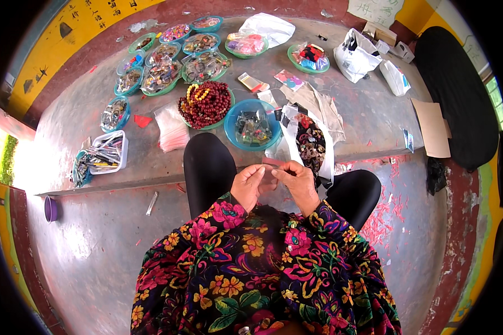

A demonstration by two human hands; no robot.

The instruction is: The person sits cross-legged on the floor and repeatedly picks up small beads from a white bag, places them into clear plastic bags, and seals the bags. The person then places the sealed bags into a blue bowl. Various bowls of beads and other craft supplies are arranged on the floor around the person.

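Note:
In front of my lap both hands are closed in a pinch on a small clear plastic bag (270,177) with a pinkish strip. My left hand (247,185) grips its left side and my right hand (297,184) its upper right. Whether anything lies inside the bag is too small to tell. Just beyond my right hand stands an open white bag (330,149) full of dark and coppery small pieces. Past my hands, a blue basin (232,133) holds small filled clear packets (254,127).
A basket of dark red bead strings (205,105) and a stack of clear plastic bags (171,127) lie to the left. Behind are several baskets of packets (161,76). A white bin of pens (121,149) sits near the ledge; a purple pot (51,210) stands below. Red scraps (383,218) litter the right floor.

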